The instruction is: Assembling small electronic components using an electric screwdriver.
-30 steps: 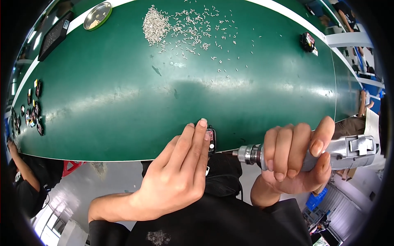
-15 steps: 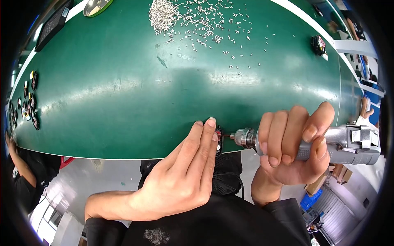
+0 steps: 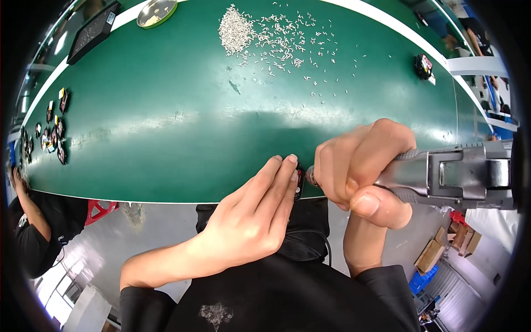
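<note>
My left hand reaches to the table's front edge. Its fingers are stretched out and lie together against a small black device with some red on it, holding it in place; the thumb is out of sight and the fingers cover much of the device. My right hand is wrapped round a grey power screwdriver with a metal lever on its body. The tool lies nearly level, its nose pointing left at the device's right side. Fingers hide most of the nose, and I cannot make out whether the bit touches the device.
On the green table, a pile of small metal pins spreads rightward. Several black devices lie left, another far right. A round dish and black tray stand far left. Another person's arm shows at left.
My right hand and the screwdriver have shifted left, closer to the device, and the tool has turned so its lever faces up. The whole view has shifted a little. My left hand stays on the device.
</note>
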The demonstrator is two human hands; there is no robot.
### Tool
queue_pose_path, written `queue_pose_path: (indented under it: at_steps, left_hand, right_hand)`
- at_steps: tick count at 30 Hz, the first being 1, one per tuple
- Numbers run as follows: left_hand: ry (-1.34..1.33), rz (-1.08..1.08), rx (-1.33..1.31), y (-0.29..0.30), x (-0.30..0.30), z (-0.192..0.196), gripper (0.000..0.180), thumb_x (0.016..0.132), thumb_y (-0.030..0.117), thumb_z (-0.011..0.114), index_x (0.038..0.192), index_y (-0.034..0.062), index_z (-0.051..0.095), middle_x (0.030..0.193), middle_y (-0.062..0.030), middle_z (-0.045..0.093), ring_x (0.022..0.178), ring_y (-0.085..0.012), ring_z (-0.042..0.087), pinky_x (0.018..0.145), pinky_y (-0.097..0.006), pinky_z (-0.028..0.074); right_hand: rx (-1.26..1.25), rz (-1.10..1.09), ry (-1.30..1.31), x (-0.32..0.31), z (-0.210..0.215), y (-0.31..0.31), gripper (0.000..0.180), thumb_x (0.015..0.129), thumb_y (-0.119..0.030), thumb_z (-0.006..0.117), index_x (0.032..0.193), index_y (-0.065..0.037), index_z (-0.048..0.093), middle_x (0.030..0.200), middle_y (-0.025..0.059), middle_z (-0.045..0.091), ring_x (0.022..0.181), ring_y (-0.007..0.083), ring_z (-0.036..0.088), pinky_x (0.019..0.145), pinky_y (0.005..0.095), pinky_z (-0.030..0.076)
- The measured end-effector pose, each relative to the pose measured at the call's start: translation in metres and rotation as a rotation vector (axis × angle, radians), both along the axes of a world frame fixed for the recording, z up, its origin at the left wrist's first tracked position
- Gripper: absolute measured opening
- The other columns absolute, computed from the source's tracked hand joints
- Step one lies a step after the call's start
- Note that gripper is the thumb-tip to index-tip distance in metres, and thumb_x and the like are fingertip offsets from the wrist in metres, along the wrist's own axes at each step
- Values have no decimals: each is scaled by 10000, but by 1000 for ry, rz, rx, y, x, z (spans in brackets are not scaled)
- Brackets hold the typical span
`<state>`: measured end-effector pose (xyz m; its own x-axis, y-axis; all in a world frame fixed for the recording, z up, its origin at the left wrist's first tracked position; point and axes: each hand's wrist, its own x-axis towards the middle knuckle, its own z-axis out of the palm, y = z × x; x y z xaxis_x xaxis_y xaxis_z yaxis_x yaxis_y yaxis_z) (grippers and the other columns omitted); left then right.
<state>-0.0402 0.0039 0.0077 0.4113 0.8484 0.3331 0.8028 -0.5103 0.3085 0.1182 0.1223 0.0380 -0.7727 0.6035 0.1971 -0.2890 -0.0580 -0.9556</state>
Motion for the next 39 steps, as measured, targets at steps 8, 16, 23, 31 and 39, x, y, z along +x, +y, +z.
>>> queue_pose_path:
  at_steps: [8, 16, 23, 31, 39]
  left_hand:
    - [-10, -115, -44, 0, -18, 0, 365, 724, 77, 611, 1048, -89, 628, 1178, -169, 586, 1144, -289, 534, 984, -354, 446]
    - [42, 422, -41, -19, -92, 6, 389, 747, 49, 677, 1112, -59, 594, 1124, -172, 604, 1040, -336, 582, 880, -412, 487]
    - [283, 883, 124, 9, -138, 15, 494, 826, 47, 641, 1286, -6, 471, 1344, -214, 424, 1234, -382, 407, 1012, -437, 364]
    - [-18, 463, 127, 128, -107, 0, 199, 800, 28, 659, 994, -14, 638, 1006, -121, 598, 924, -307, 582, 793, -378, 474]
    - [196, 375, 131, 148, -101, -1, 102, 799, 41, 653, 891, -4, 657, 920, -73, 609, 838, -260, 595, 716, -374, 493]
  right_hand:
    - [-7, 291, 341, -17, 2, 0, 264, 745, -127, 758, 581, -14, 586, 496, 65, 543, 384, 172, 480, 388, 270, 336]
    - [-86, 327, 682, 16, -1, 12, 86, 730, -30, 660, 723, 1, 580, 531, 66, 554, 418, 166, 513, 425, 279, 403]
    - [-636, -398, 511, 34, -33, -19, 81, 898, -122, 470, 855, -56, 448, 521, -15, 349, 422, 93, 353, 491, 271, 357]
    - [-648, -414, 604, 40, -47, -30, 81, 896, -131, 475, 868, -56, 462, 521, -13, 365, 426, 86, 370, 492, 269, 363]
    - [-661, -379, 620, 42, -50, -25, 73, 885, -128, 479, 873, -56, 474, 514, -5, 377, 420, 102, 391, 491, 284, 375]
